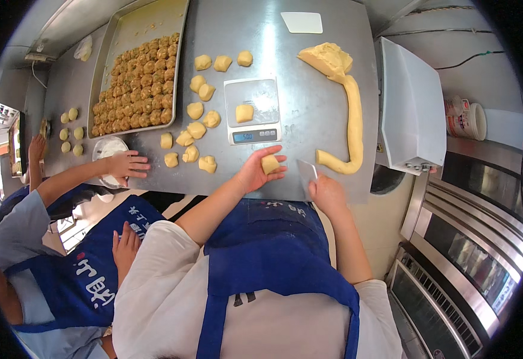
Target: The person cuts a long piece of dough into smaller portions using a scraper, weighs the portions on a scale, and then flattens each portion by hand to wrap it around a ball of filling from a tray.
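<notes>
My left hand (260,171) is turned palm up, near the table's front edge, with a cut piece of yellow dough (270,164) resting in its fingers. My right hand (327,192) grips a flat dough scraper (307,173) by one end; its blade is slightly blurred. Just beyond the scraper lies the cut end of a long dough rope (353,119), which curves back to a larger dough lump (328,60). In front of my left hand stands a kitchen scale (253,129) with its display lit, and one dough piece (244,113) sits on its plate.
Several dough pieces (195,110) lie left of the scale. Beyond them a metal tray (178,67) holds rows of brown filling balls (137,84). At left, a co-worker's hand (128,165) is over a bowl of white powder (110,145). A white card-like sheet (302,23) lies at the back.
</notes>
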A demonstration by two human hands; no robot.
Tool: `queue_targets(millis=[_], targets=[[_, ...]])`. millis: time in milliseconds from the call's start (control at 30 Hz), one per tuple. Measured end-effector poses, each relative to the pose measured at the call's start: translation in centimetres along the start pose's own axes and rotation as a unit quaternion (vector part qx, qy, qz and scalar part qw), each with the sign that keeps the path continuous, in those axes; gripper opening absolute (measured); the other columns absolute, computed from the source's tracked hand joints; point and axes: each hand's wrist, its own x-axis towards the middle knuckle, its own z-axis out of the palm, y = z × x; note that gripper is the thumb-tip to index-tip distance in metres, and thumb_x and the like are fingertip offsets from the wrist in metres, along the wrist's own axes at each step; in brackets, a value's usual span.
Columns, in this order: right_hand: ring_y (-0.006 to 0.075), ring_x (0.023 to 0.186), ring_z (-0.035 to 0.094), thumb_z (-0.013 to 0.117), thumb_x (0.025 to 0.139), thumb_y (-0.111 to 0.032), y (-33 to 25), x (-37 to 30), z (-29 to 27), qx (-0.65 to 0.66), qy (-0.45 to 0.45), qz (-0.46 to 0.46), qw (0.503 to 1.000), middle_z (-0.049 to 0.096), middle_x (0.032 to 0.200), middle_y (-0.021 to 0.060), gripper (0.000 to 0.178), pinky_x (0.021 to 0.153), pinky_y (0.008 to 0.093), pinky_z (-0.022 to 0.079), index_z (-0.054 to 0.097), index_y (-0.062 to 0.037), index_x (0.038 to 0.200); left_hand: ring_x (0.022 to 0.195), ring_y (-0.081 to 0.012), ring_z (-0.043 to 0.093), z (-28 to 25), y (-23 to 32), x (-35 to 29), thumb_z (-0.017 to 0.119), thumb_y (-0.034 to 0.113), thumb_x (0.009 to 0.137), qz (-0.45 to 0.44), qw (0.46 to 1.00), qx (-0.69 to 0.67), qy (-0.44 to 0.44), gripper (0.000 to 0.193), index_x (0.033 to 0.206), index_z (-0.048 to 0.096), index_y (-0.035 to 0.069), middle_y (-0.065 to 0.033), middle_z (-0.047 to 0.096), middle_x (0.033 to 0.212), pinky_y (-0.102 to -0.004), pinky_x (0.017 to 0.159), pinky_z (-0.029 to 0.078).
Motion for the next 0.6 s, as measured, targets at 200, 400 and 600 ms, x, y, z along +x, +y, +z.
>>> queue_targets(millis=[200,400,600], targets=[[0.0432,0.076,0.065,0.052,0.092,-0.022,-0.3,-1.6,0.3,0.015,0.048,-0.024,0.998,0.067,0.083,0.0241,0.023,0.070,0.0544,0.052,0.059,-0.0022,0.101,0.079,-0.0140,0.061,4.4,5.7,1.9,0.065,0.033,0.094,0.161,0.943,0.279,0.087,0.038,0.121,0.058,0.007,-0.0034,0.060,0.092,-0.0331,0.073,0.051],[0.0445,0.078,0.065,0.052,0.094,-0.024,0.7,-2.3,0.2,0.031,0.070,0.004,0.997,0.066,0.085,0.0255,0.026,0.072,0.0544,0.051,0.059,-0.0002,0.101,0.110,-0.0324,0.060,6.4,12.3,2.4,0.069,0.025,0.088,0.444,0.579,0.654,0.198,0.068,0.146,0.039,0.003,-0.0173,0.062,0.118,-0.0387,0.096,0.047],[0.0443,0.085,0.066,0.052,0.096,-0.023,3.3,-3.5,0.9,0.141,0.120,0.056,0.981,0.067,0.090,0.0277,0.030,0.078,0.0512,0.052,0.060,0.0039,0.108,0.115,-0.0350,0.056,-0.9,11.0,0.8,0.071,0.016,0.084,0.380,0.466,0.775,0.192,0.057,0.137,0.050,0.005,-0.0176,0.062,0.120,-0.0418,0.098,0.046]])
